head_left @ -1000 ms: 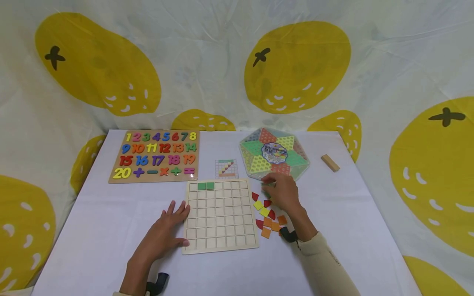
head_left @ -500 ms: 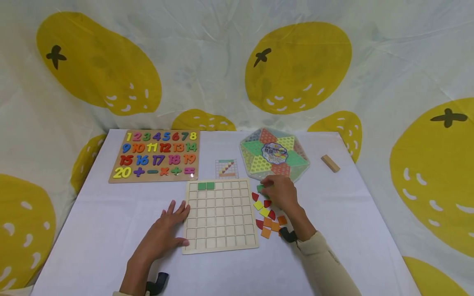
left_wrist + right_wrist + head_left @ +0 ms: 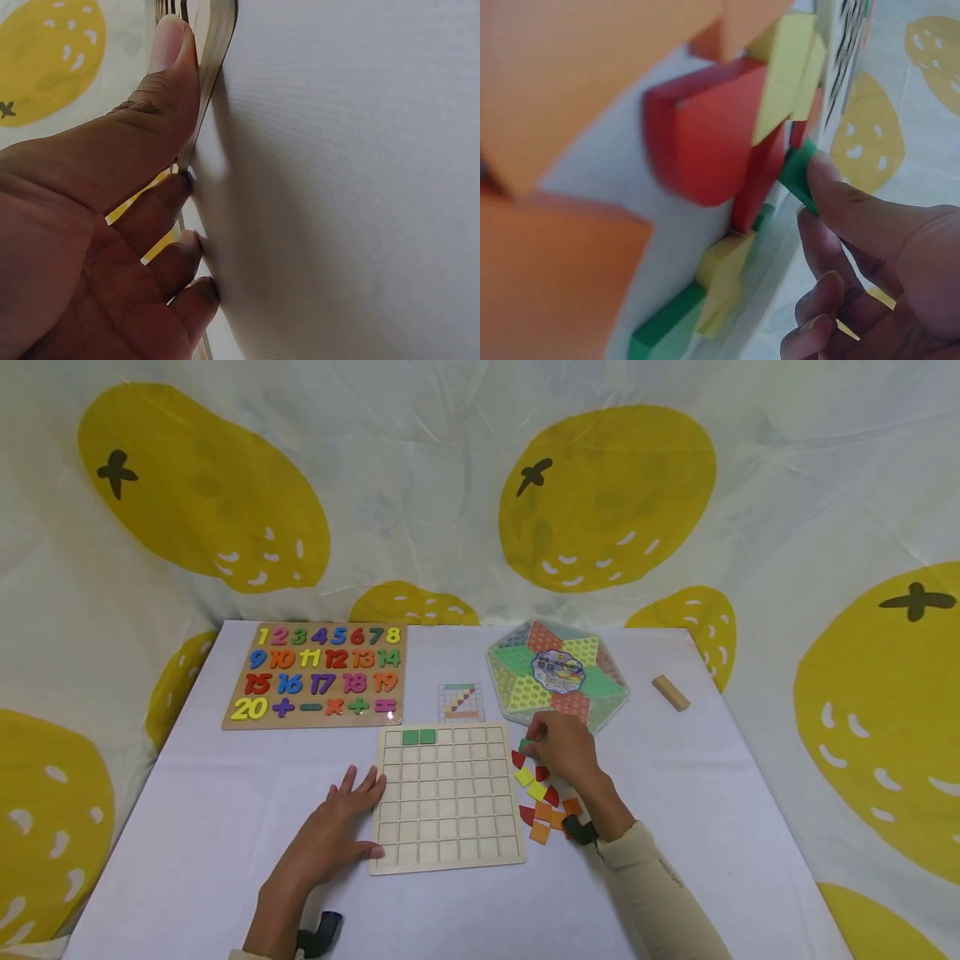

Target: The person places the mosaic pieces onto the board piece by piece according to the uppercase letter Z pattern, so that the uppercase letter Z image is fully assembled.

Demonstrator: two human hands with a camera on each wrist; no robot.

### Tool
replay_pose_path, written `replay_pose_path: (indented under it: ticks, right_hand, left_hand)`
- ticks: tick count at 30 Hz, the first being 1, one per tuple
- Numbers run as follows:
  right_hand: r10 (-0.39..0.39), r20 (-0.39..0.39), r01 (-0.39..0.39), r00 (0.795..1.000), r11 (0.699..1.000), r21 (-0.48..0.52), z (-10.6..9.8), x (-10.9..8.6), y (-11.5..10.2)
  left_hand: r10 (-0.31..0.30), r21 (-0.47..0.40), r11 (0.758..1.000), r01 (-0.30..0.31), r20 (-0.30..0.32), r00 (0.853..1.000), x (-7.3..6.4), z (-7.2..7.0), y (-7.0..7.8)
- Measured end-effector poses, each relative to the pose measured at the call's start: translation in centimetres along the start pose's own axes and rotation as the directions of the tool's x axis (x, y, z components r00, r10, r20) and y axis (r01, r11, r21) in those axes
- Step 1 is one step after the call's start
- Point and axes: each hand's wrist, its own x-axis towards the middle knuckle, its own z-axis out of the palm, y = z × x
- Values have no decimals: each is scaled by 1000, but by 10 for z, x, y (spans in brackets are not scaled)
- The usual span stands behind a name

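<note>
My right hand (image 3: 567,747) pinches a green square tile (image 3: 799,174) between thumb and fingers, just off the upper right corner of a wooden grid board (image 3: 446,789). Two green tiles (image 3: 418,737) sit side by side in the board's top row. My left hand (image 3: 330,827) lies along the board's left side with its fingers spread, fingertips at the edge and thumb (image 3: 171,52) against the lower left border. Below my right hand are loose red quarter-round pieces (image 3: 705,135), yellow tiles (image 3: 536,790) and orange tiles (image 3: 540,832).
A small printed pattern card (image 3: 461,702) lies behind the board. At the back left is a number puzzle board (image 3: 315,677); a hexagonal star-patterned game box (image 3: 517,660) is behind my right hand. A wooden block (image 3: 670,692) lies farther right.
My right hand has shifted slightly left, and the green tile, mostly hidden before, now shows at its fingertips. My left hand and the board have stayed put.
</note>
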Motion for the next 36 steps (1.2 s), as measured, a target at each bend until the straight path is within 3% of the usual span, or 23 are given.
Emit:
replay_pose_path:
  ticks: [6, 17, 30, 36]
  right_hand:
    - [-35, -25, 37, 999, 997, 64, 0, 0, -12]
    - [-174, 7, 170, 985, 969, 180, 13, 4, -40]
    - [-190, 71, 172, 979, 964, 205, 35, 24, -83]
    - [-171, 97, 154, 980, 975, 162, 47, 33, -91]
  left_hand:
    - [-3, 13, 1000, 3, -4, 1000, -1, -1, -1]
    - [-4, 13, 1000, 4, -3, 1000, -1, -1, -2]
    - [-5, -4, 1000, 5, 1, 1000, 0, 0, 0]
    - [-11, -4, 1000, 11, 3, 1000, 0, 0, -1]
